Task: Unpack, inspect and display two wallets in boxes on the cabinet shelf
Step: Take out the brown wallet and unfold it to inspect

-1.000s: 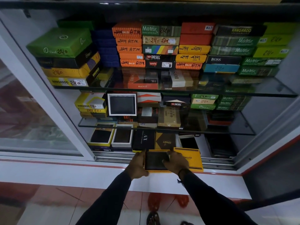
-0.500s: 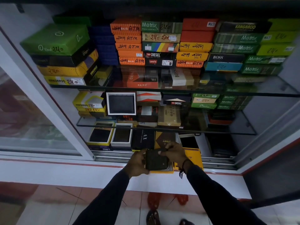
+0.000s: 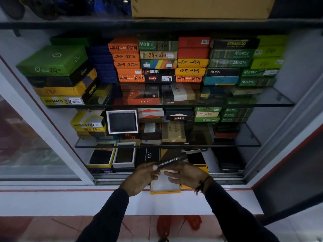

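Observation:
A dark wallet (image 3: 172,160) is held edge-on in the air, tilted up to the right, above its yellow box (image 3: 165,186) with a white lining, which sits on the white ledge in front of the cabinet. My left hand (image 3: 139,178) pinches the wallet's lower left end. Just under the wallet my right hand (image 3: 187,174) hovers over the box with fingers spread; whether it touches the wallet is unclear. The yellow lid (image 3: 202,167) lies behind the right hand.
The bottom shelf holds two open boxes showing wallets (image 3: 102,157) (image 3: 125,155), a black AX box (image 3: 148,157) and a phone (image 3: 194,156). Glass shelves (image 3: 167,145) above carry stacks of wallet boxes and an upright framed wallet (image 3: 122,121). The sliding glass door (image 3: 26,145) stands left.
The wallet was lifted out of the yellow box and turned from flat to edge-on. The white lining of the box is now exposed. The view shifted upward.

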